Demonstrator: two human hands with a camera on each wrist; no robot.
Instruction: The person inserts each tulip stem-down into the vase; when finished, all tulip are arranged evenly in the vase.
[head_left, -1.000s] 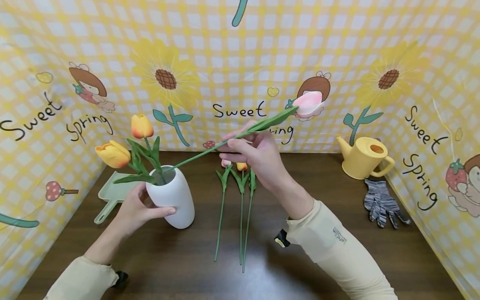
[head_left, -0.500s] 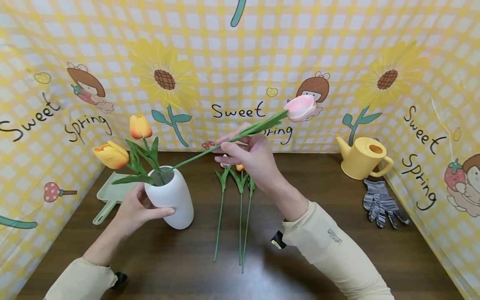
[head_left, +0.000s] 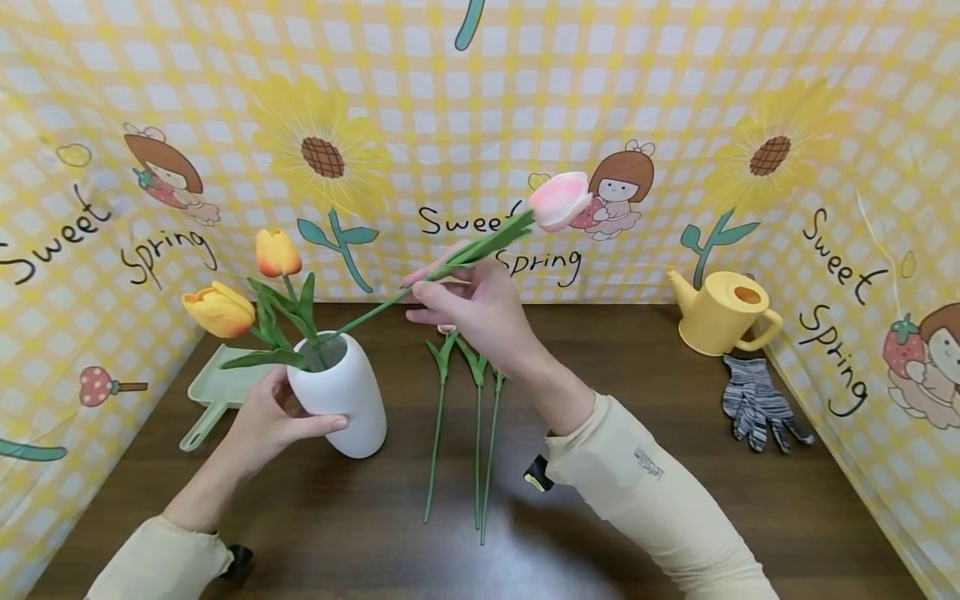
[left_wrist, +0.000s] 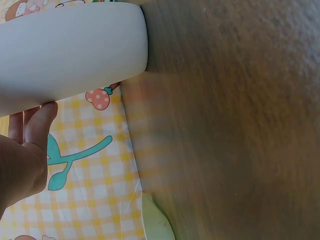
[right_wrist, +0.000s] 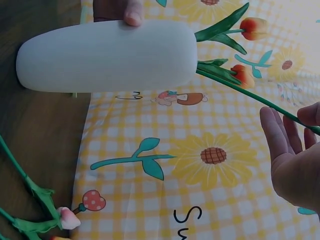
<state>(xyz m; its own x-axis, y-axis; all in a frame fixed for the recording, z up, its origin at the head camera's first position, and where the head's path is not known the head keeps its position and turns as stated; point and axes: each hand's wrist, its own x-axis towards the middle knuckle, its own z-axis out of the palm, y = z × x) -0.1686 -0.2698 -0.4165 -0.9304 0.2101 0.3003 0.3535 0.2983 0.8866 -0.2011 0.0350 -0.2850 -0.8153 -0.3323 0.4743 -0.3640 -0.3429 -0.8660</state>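
Observation:
A white vase (head_left: 347,408) stands on the dark wooden table, gripped around its side by my left hand (head_left: 273,421). Two orange-yellow tulips (head_left: 278,253) with green leaves stick out of its mouth, leaning left. With thumb and fingers, my right hand (head_left: 480,312) pinches the green stem of a pink tulip (head_left: 560,202). That stem slants down to the left, its lower end inside the vase mouth. In the right wrist view the stem (right_wrist: 240,89) runs from the vase rim to my fingers. Between my arms lie several more tulips (head_left: 478,433), their heads mostly hidden behind my right hand.
A pale green dustpan (head_left: 225,379) lies at the left behind my left hand. At the back right are a yellow watering can (head_left: 722,315) and a grey striped glove (head_left: 757,408). Yellow checked cloth (head_left: 465,108) walls the table on three sides.
My right hand has moved left toward the vase with the pink tulip, and its stem has slid deeper into the mouth. The left hand keeps its hold on the vase.

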